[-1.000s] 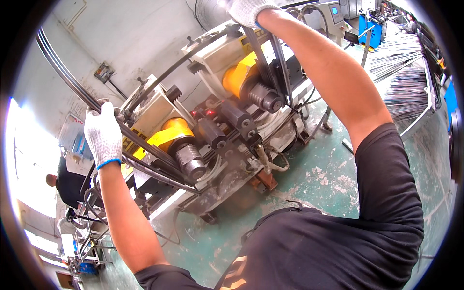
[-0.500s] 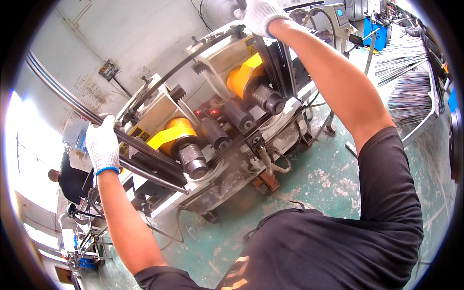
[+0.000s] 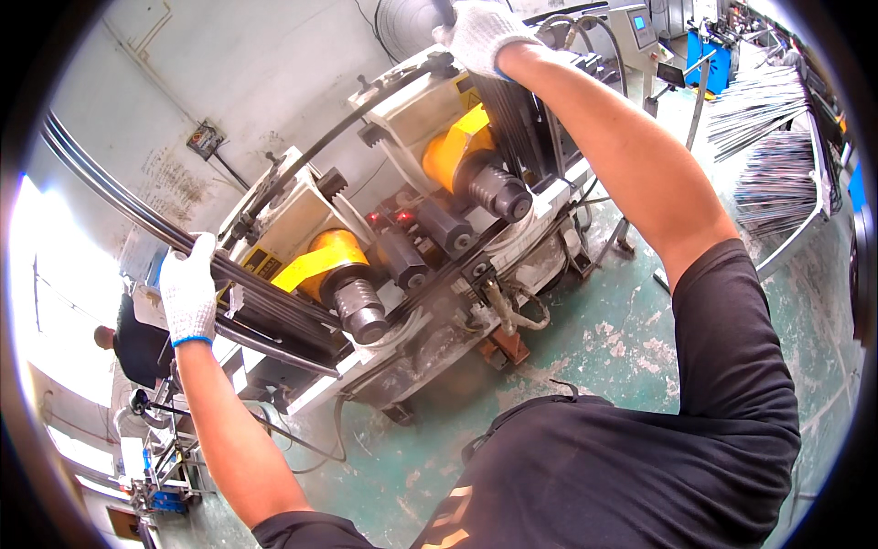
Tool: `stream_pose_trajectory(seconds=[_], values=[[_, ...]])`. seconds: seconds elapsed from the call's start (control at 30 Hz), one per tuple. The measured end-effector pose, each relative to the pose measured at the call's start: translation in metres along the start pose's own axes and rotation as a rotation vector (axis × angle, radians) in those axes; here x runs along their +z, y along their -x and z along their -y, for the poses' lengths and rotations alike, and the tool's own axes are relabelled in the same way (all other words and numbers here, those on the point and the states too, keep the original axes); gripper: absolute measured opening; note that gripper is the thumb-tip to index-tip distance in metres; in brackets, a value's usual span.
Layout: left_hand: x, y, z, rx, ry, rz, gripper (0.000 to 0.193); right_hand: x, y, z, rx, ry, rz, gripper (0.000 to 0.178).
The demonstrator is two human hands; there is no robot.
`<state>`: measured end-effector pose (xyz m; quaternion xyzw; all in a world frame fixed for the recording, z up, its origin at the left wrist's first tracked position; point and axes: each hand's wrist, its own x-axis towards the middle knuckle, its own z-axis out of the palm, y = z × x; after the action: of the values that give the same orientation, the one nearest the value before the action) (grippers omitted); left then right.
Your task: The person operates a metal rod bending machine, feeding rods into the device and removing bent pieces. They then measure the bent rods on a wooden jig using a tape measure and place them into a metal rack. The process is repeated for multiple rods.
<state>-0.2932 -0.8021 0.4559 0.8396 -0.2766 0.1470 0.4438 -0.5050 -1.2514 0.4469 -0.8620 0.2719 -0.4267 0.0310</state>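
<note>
Stained wall (image 3: 265, 64), yellow warning labels (image 3: 262, 263) on machine (image 3: 407, 112), gloved hands (image 3: 189, 291) apart, clamped around dark strips (image 3: 137, 212)

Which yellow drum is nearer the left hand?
The lower-left drum in the picture, just right of the left hand. The other drum sits higher and farther right, below the right hand.

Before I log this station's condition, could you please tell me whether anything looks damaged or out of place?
The green floor looks worn: pale, ragged patches break up its colour beside the machine. Dark smudges also mark the pale wall behind it. Nothing else clearly stands out.
</note>
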Motion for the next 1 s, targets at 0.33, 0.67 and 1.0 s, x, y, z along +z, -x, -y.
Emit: stream_pose_trajectory(seconds=[0.33,0.67,1.0], values=[[0.004,-0.001,-0.003,-0.064,0.041,0.04,0.034,0.028,-0.008,-0.016,-0.218,0.344,-0.027,0.043],[0.0,-0.006,0.001,-0.01,-0.129,-0.019,0.04,0.017,0.005,0.001,0.021,0.072,-0.031,0.027],[-0.011,0.073,-0.033,0.071,-0.033,-0.176,0.028,-0.031,0.043,-0.011,-0.076,0.105,0.012,0.042]])
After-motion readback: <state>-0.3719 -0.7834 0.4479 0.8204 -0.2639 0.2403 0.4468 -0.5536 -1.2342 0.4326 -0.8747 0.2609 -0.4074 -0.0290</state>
